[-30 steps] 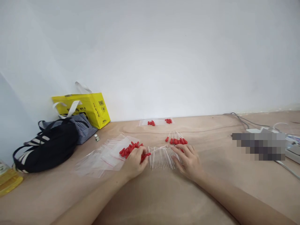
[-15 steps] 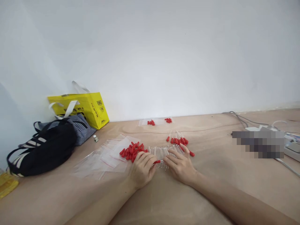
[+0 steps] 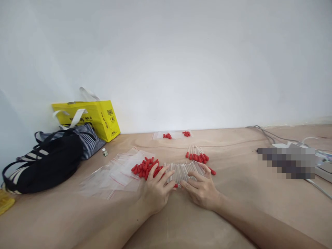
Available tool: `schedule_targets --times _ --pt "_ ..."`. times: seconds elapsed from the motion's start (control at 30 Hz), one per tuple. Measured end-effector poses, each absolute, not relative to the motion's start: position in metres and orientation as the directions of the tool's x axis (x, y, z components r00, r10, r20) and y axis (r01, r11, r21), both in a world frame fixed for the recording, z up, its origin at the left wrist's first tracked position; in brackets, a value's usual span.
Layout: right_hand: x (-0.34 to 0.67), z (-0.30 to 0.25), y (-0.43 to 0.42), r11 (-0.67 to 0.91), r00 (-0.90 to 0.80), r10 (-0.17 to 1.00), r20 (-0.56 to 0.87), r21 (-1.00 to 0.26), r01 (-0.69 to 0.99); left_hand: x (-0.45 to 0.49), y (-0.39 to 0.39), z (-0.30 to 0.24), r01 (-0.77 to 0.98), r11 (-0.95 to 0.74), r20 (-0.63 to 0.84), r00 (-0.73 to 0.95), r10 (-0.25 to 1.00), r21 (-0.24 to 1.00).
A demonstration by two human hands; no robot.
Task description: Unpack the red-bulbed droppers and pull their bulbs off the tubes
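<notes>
My left hand [image 3: 159, 192] pinches a red rubber dropper bulb [image 3: 175, 186], only its tip showing past the fingers. Facing it, my right hand [image 3: 202, 190] is closed on a thin clear dropper tube, mostly hidden by the fingers; its end meets the bulb. Just beyond both hands lies a row of clear dropper tubes [image 3: 178, 172]. A heap of loose red bulbs [image 3: 146, 167] sits beyond my left hand. Past my right hand, several tubes fitted with red bulbs [image 3: 199, 157] fan out, and one more red bulb [image 3: 212, 171] lies close to that hand.
Clear zip bags [image 3: 116, 176] are spread at left. Against the wall lies a bag with red bulbs [image 3: 167, 136]. A yellow bag [image 3: 109, 121], a black bag [image 3: 57, 166] and a small bottle [image 3: 104, 152] stand left. Cables [image 3: 267, 133] and a blurred object [image 3: 287, 162] are at right.
Both hands have moved slightly nearer to me with the bulb and tube. The bulb shows less past my left fingers, and more of the tube row is visible.
</notes>
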State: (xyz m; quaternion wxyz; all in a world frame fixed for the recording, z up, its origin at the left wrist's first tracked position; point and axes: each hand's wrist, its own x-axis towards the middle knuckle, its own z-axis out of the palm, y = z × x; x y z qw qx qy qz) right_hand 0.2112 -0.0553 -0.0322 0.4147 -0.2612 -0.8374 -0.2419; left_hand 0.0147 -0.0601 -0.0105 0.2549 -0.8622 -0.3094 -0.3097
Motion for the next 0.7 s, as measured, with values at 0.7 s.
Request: schedule_targets --times 0.7 --pt "0.258 -0.038 -0.032 0.539 -0.261 0.666 0.699 -0.208 0.816 -0.029 -0.046 0.003 0.857 -0.428 0.674 0.136 0.726 0.288"
